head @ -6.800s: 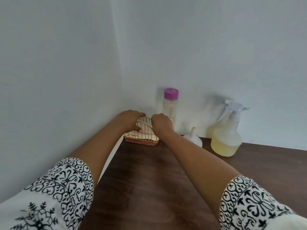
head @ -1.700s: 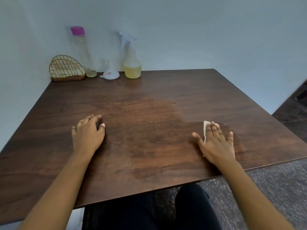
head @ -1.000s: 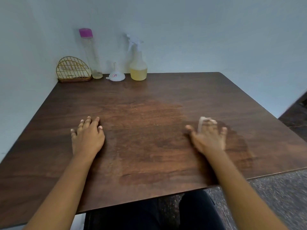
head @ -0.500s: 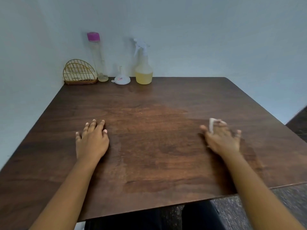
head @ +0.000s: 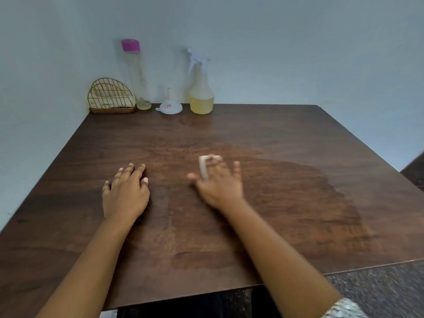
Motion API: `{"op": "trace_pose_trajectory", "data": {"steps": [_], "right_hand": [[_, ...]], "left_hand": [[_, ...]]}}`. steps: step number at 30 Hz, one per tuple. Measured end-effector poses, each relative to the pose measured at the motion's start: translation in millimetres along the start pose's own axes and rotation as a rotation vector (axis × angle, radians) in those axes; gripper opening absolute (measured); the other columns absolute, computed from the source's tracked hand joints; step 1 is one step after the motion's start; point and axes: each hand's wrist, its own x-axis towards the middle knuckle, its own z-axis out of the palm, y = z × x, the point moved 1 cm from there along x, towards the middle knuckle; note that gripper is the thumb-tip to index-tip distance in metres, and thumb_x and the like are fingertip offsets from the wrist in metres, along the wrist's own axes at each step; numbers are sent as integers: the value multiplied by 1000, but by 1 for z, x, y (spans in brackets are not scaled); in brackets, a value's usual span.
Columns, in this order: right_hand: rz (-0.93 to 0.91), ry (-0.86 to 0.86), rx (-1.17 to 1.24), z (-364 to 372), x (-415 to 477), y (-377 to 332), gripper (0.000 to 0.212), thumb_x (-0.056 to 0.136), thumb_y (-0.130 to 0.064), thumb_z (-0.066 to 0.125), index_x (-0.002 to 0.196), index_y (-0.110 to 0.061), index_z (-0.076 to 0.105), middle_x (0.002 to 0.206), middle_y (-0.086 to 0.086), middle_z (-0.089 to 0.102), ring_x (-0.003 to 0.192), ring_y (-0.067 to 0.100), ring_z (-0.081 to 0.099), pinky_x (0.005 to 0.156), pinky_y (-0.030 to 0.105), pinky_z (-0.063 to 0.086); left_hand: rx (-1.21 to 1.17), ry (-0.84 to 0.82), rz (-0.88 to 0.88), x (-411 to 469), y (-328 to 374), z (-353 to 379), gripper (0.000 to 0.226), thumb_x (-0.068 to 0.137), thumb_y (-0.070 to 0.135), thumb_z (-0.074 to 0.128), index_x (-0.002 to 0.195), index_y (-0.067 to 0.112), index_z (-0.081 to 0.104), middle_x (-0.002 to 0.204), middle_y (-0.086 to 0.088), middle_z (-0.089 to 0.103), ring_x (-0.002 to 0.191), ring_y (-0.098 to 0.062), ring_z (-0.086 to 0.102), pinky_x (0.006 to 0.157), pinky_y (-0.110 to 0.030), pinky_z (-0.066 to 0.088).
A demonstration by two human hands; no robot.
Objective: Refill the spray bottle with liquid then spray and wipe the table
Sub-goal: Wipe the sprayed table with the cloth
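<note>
The small white cloth [head: 203,168], likely soft and limp, slides best pinned flat under the spread fingers of the right hand [head: 218,182], while the left hand [head: 125,191] rests spread on the desk [head: 275,134].

Seemingly a plain room in a home — a dark wood-grain table [head: 275,125] set into a corner of bare pale-blue walls [head: 298,53]. Well beyond the left hand [head: 125,191], household bits line the wall: a wire napkin holder [head: 111,97], a pink-capped bottle [head: 137,76], a funnel [head: 171,107] and a spray bottle [head: 201,95]. Speckled floor [head: 378,285] shows right of the right hand [head: 220,182].
</note>
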Motion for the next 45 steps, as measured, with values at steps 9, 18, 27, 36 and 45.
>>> {"op": "trace_pose_trajectory", "data": {"steps": [9, 18, 27, 36, 45], "right_hand": [[537, -19, -88, -37, 9, 152, 88, 87, -71, 8, 151, -10, 4, 160, 7, 4, 148, 20, -1, 117, 53, -4], [-100, -61, 8, 6, 48, -50, 85, 89, -69, 11, 152, -12, 3, 161, 3, 2, 148, 16, -3, 113, 48, -16], [576, -46, -77, -47, 35, 198, 87, 86, -72, 6, 152, -16, 8, 161, 3, 5, 148, 18, 4, 116, 57, -2], [26, -28, 4, 6, 90, -63, 89, 88, -70, 10, 151, -7, 3, 160, 8, 5, 148, 22, -2, 115, 49, -11], [308, -27, -69, -17, 95, 41, 88, 87, -71, 2, 152, -11, 2, 161, 4, 3, 148, 18, 0, 116, 53, -7]], "left_hand": [[98, -85, 146, 22, -19, -17, 47, 96, 50, 38, 142, 39, 39, 152, 6, 34, 140, -23, 26, 108, -47, 25], [98, -68, 24, 28, -26, -4, 53, 97, 53, 26, 148, 38, 25, 160, 3, 17, 148, -22, 10, 116, -52, 11], [99, -69, 19, 31, -23, -3, 53, 98, 51, 25, 149, 36, 24, 161, 2, 16, 148, -22, 9, 116, -53, 10], [79, -49, -15, 33, -24, -5, 53, 98, 50, 27, 149, 34, 24, 161, 4, 16, 149, -20, 8, 117, -54, 7], [113, -19, -42, 38, -40, -19, 48, 100, 42, 30, 147, 36, 29, 157, 1, 27, 143, -28, 24, 112, -47, 24]]}}
